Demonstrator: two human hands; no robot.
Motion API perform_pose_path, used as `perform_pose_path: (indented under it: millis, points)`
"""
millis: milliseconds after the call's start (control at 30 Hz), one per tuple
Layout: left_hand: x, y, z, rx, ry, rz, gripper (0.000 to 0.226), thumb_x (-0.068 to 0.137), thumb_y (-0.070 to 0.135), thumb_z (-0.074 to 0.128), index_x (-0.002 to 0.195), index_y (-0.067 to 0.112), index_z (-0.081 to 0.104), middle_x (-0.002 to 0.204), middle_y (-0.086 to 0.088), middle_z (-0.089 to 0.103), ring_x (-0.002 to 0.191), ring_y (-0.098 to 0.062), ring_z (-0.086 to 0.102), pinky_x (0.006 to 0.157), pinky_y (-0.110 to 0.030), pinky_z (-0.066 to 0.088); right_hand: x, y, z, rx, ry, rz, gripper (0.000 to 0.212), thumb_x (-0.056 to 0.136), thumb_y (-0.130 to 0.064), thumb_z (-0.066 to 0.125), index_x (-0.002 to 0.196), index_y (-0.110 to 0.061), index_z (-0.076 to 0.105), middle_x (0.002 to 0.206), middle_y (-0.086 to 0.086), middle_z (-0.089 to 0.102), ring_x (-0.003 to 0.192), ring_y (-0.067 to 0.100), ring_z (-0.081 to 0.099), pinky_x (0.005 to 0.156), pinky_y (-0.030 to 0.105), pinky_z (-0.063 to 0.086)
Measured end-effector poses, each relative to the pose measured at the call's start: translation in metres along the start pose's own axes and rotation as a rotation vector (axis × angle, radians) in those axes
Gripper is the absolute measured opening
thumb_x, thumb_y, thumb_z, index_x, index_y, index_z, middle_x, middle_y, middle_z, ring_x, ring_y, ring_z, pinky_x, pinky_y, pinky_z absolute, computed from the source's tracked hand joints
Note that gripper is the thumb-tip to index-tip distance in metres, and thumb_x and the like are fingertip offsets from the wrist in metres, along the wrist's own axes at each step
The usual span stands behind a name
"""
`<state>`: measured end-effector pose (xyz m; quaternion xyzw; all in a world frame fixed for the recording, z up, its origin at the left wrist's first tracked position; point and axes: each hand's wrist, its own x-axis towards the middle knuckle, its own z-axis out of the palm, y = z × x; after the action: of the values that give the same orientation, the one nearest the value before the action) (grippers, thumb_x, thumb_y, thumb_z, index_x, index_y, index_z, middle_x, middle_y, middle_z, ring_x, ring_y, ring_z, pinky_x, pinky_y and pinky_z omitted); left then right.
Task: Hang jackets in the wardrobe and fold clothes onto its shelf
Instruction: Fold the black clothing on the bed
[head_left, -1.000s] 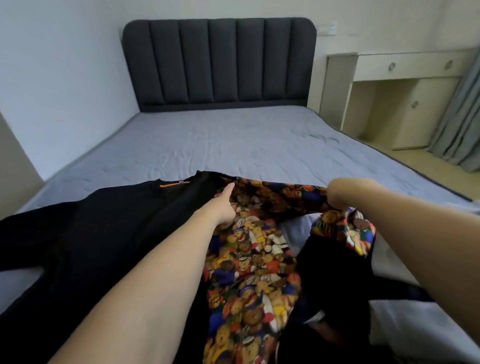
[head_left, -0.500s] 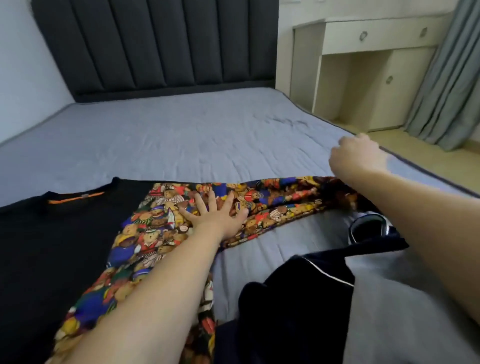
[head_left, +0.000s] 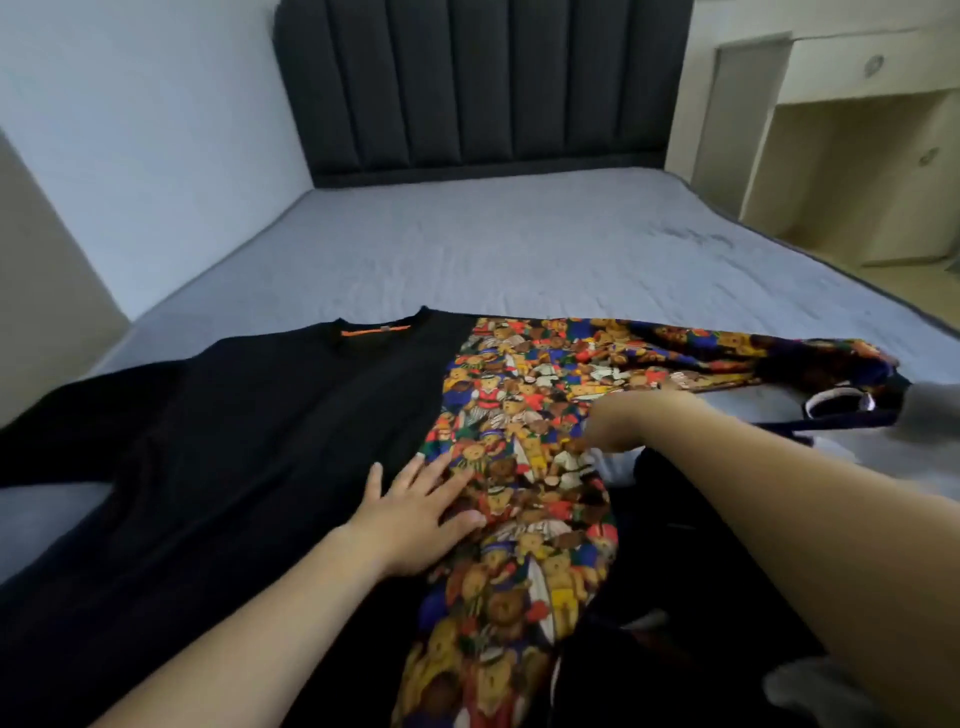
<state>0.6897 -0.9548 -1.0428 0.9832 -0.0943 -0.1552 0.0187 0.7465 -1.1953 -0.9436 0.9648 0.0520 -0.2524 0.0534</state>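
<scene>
A black top (head_left: 234, 441) with an orange neck label lies spread flat on the bed. A bright teddy-bear print garment (head_left: 524, 395) lies over its right side, one sleeve stretched out to the right. My left hand (head_left: 415, 514) presses flat with spread fingers on the edge where the print meets the black top. My right hand (head_left: 618, 423) rests on the print garment with its fingers curled down into the fabric; the fingertips are hidden. A dark navy garment (head_left: 691, 561) with white piping lies bunched under my right forearm.
The grey mattress (head_left: 519, 249) stretches away to a dark padded headboard (head_left: 478, 83). A cream desk unit (head_left: 841, 156) stands to the right of the bed. A white wall runs along the left side.
My left hand slid down the print garment toward me. My right hand dropped from above the sleeve end onto the garment's middle. The view swung back to the left.
</scene>
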Motion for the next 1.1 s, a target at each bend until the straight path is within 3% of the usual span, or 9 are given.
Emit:
perform_pose_path:
  millis: [67, 133, 300, 400, 567, 700, 900, 1000, 1100]
  points:
    - [-0.048, -0.034, -0.001, -0.049, -0.022, -0.113, 0.067, 0.091, 0.072, 0.023, 0.150, 0.048, 0.000, 0.162, 0.011, -0.010, 0.149, -0.016, -0.010, 0.116, -0.056, -0.006, -0.024, -0.049, 0.015, 0.082, -0.080, -0.047, 0.034, 0.101, -0.025, 0.036, 0.122, -0.004, 0.053, 0.136, 0.015, 0.046, 0.101, 0.031, 0.051, 0.071, 0.023, 0.042]
    - [-0.097, -0.073, 0.000, -0.124, -0.001, -0.275, 0.075, 0.088, 0.076, 0.026, 0.152, 0.043, 0.004, 0.162, 0.008, -0.004, 0.149, -0.022, -0.002, 0.117, -0.055, 0.001, -0.037, -0.086, 0.042, 0.203, -0.049, 0.022, 0.046, 0.100, -0.025, 0.033, 0.139, -0.002, 0.039, 0.145, 0.017, 0.036, 0.116, 0.036, 0.044, 0.092, 0.031, 0.046]
    - [-0.198, -0.160, 0.015, -0.336, 0.178, -0.748, 0.090, 0.086, 0.067, 0.043, 0.154, 0.016, 0.013, 0.157, -0.011, 0.020, 0.139, -0.036, 0.026, 0.109, -0.051, 0.028, -0.090, -0.117, 0.092, 0.767, 0.499, 0.442, 0.081, 0.087, -0.045, 0.047, 0.149, -0.010, 0.008, 0.146, 0.020, 0.025, 0.131, 0.042, 0.032, 0.103, 0.050, 0.032]
    - [-0.230, -0.180, 0.025, -0.414, 0.261, -0.900, 0.088, 0.083, 0.057, 0.052, 0.149, 0.006, 0.024, 0.150, -0.016, 0.029, 0.133, -0.036, 0.032, 0.102, -0.047, 0.037, -0.107, -0.113, 0.100, 1.070, 0.432, 0.672, 0.084, 0.084, -0.043, 0.054, 0.147, -0.002, 0.016, 0.144, 0.020, 0.034, 0.130, 0.038, 0.037, 0.105, 0.047, 0.033]
    - [-0.253, -0.194, 0.033, -0.236, 0.172, -1.041, 0.082, 0.078, 0.061, 0.045, 0.141, 0.009, 0.036, 0.142, -0.015, 0.035, 0.129, -0.035, 0.031, 0.108, -0.050, 0.027, -0.144, -0.119, 0.102, 1.641, 0.295, 0.341, 0.032, 0.083, -0.019, 0.062, 0.110, -0.001, 0.061, 0.099, 0.012, 0.067, 0.083, 0.027, 0.065, 0.071, 0.035, 0.054]
    - [-0.266, -0.206, 0.021, -0.547, 0.168, -0.865, 0.052, 0.083, 0.037, 0.047, 0.124, 0.006, 0.055, 0.119, -0.018, 0.057, 0.103, -0.037, 0.055, 0.093, -0.044, 0.046, -0.172, -0.130, 0.093, 1.567, 0.227, 0.104, 0.026, 0.084, -0.016, 0.067, 0.104, -0.001, 0.062, 0.068, 0.008, 0.072, 0.059, 0.022, 0.069, 0.051, 0.028, 0.054]
    - [-0.273, -0.205, -0.055, -0.973, 0.459, -0.537, 0.038, 0.097, 0.024, 0.052, 0.129, 0.003, 0.053, 0.128, -0.017, 0.057, 0.110, -0.035, 0.055, 0.097, -0.041, 0.045, -0.186, -0.135, 0.029, 1.322, 0.389, 0.088, 0.056, 0.089, -0.032, 0.065, 0.133, -0.011, 0.037, 0.104, 0.013, 0.064, 0.082, 0.026, 0.070, 0.056, 0.031, 0.055]
    - [-0.288, -0.217, -0.081, -0.494, 0.197, -0.746, 0.045, 0.099, 0.026, 0.048, 0.137, 0.002, 0.047, 0.139, -0.017, 0.049, 0.122, -0.033, 0.050, 0.096, -0.034, 0.042, -0.201, -0.128, 0.015, 0.456, 0.196, 0.243, 0.056, 0.101, -0.035, 0.036, 0.150, -0.012, 0.023, 0.150, 0.013, 0.035, 0.134, 0.027, 0.039, 0.106, 0.040, 0.038]
    - [-0.300, -0.212, -0.067, -0.039, -0.300, -0.821, 0.049, 0.102, 0.027, 0.044, 0.145, 0.005, 0.035, 0.150, -0.012, 0.036, 0.136, -0.027, 0.038, 0.109, -0.030, 0.032, -0.219, -0.126, 0.035, -0.164, 0.043, 0.267, 0.056, 0.097, -0.036, 0.049, 0.145, -0.012, 0.035, 0.148, 0.009, 0.039, 0.130, 0.025, 0.043, 0.103, 0.033, 0.039]
